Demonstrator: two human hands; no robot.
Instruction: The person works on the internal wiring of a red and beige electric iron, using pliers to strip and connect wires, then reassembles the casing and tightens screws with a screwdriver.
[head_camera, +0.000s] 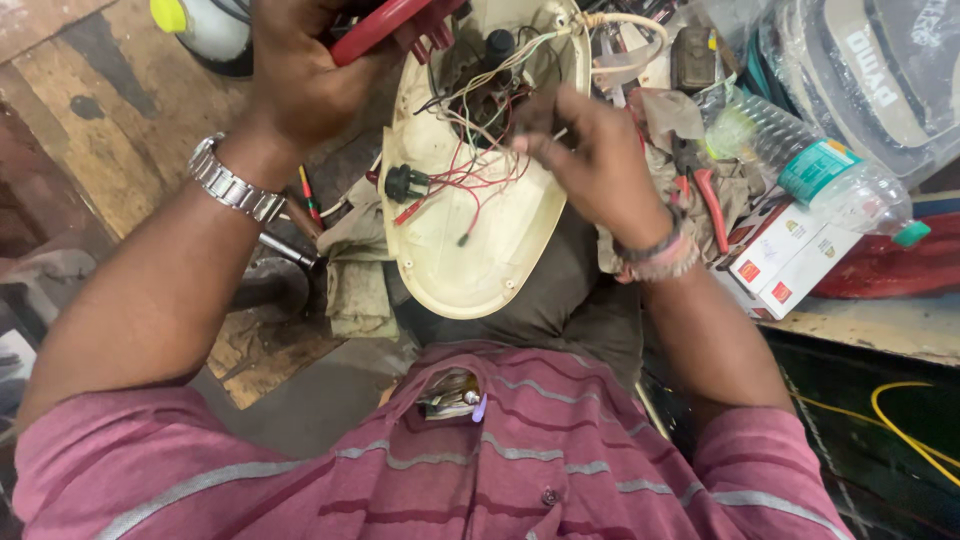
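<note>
— Cream oval plastic housing (470, 250) with loose wires lay on our lap?
— Yes. Our left hand (300, 75) clamped its fingers on the red plastic part (375, 30); right hand (590, 155) pinched thin wires (490, 150).

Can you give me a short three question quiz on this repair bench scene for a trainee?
1. True or false: the left hand grips a red curved plastic part.
2. Which wrist wears the silver metal watch: A) left, B) right?
3. Fill in: the right hand's fingers work among thin red, green and white wires inside the cream oval plastic ____.

Key
1. True.
2. A; the right wrist wears bands instead.
3. Housing; it lies open with its wiring exposed, and a clear plastic bottle with a teal label lies to its right.
</note>
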